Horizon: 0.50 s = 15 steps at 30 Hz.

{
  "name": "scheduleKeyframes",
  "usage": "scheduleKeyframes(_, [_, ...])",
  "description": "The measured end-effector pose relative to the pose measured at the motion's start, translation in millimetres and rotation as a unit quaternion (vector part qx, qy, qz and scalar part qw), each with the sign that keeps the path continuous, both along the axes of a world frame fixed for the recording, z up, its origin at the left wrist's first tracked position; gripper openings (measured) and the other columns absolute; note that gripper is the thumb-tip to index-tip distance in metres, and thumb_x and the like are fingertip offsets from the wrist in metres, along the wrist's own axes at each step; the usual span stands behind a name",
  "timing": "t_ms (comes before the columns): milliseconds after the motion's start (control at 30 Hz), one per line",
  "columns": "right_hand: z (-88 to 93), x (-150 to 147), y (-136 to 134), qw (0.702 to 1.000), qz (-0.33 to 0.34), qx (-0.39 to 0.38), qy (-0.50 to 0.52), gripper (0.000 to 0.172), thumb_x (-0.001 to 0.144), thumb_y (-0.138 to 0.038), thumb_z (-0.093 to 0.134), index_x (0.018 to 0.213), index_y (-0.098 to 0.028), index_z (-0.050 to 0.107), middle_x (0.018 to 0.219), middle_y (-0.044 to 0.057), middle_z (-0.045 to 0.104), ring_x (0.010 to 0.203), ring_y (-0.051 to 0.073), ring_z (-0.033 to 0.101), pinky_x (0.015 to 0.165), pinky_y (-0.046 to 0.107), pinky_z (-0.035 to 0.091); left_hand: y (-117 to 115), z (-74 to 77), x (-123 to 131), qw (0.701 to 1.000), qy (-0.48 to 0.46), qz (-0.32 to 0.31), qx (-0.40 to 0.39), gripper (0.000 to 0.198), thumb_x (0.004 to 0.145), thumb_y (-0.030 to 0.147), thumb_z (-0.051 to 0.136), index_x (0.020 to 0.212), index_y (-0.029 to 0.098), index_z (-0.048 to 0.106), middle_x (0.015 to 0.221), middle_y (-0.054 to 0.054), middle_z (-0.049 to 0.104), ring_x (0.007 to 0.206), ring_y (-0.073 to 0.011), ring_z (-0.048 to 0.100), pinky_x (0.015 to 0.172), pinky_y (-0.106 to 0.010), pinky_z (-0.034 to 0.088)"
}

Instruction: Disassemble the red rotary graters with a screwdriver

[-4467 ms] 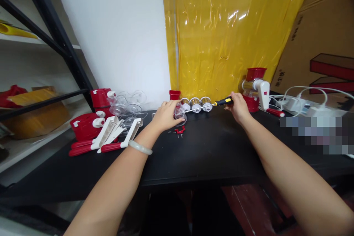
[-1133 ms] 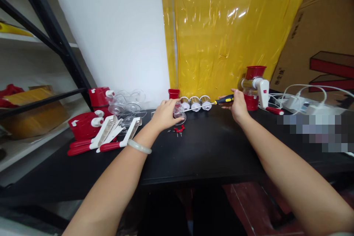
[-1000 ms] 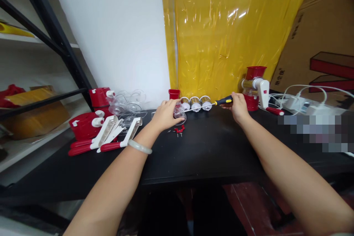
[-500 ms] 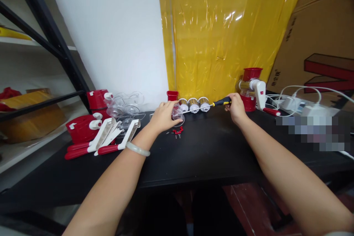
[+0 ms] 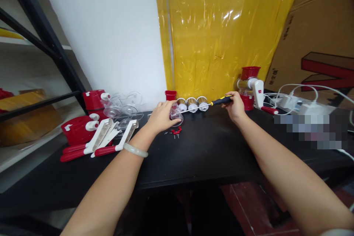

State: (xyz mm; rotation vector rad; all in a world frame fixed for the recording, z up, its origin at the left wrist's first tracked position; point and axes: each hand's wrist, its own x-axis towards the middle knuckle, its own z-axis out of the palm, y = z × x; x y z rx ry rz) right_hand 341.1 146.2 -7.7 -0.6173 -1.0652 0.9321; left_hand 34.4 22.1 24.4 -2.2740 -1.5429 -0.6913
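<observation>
My left hand (image 5: 163,117) is closed around a clear plastic part with a round base (image 5: 177,116), which stands on the black table. In my right hand (image 5: 235,106) is the black-and-yellow handle of a screwdriver (image 5: 220,100). Its long shaft runs left, nearly level, and the tip reaches the clear part by my left fingers; exactly where it touches is hidden. Small red pieces (image 5: 176,130) and several screws (image 5: 176,136) lie in front of the clear part. Directly behind are several metal drums with white ends (image 5: 193,104) and a red hopper (image 5: 170,95).
Red housings (image 5: 80,129), white cranks with red handles (image 5: 103,143) and clear plastic parts (image 5: 129,107) crowd the table's left. An assembled rotary grater (image 5: 250,84) stands at the right, beside white chargers and cables (image 5: 312,107). A cardboard box (image 5: 318,33) leans behind.
The whole view has shifted slightly. Both hands keep their grips, and the screwdriver stays against the clear part with hardly any visible movement.
</observation>
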Motion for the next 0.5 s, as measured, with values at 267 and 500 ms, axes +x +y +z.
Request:
scheduleKeyframes(267, [5.0, -2.0, -5.1, 1.000, -0.008, -0.011, 0.003, 0.024, 0.056, -0.022, 0.045, 0.080, -0.024, 0.049, 0.068, -0.004, 0.054, 0.046, 0.011, 0.048, 0.039, 0.023, 0.040, 0.4, 0.6, -0.2, 1.000, -0.003, 0.001, -0.001, 0.074, 0.079, 0.048, 0.070, 0.142, 0.021, 0.041, 0.136, -0.011, 0.056, 0.120, -0.0330, 0.050, 0.100, -0.047, 0.043])
scheduleKeyframes(500, [4.6, -3.2, -10.1, 0.999, 0.026, 0.000, 0.019, 0.027, 0.057, -0.020, 0.055, 0.083, -0.024, 0.050, 0.079, -0.003, 0.055, 0.059, 0.012, 0.054, 0.046, 0.022, 0.045, -0.8, 1.9, 0.9, 1.000, -0.002, -0.001, -0.003, 0.073, 0.079, 0.048, 0.069, 0.142, 0.022, 0.042, 0.136, -0.011, 0.056, 0.120, -0.0331, 0.050, 0.100, -0.048, 0.043])
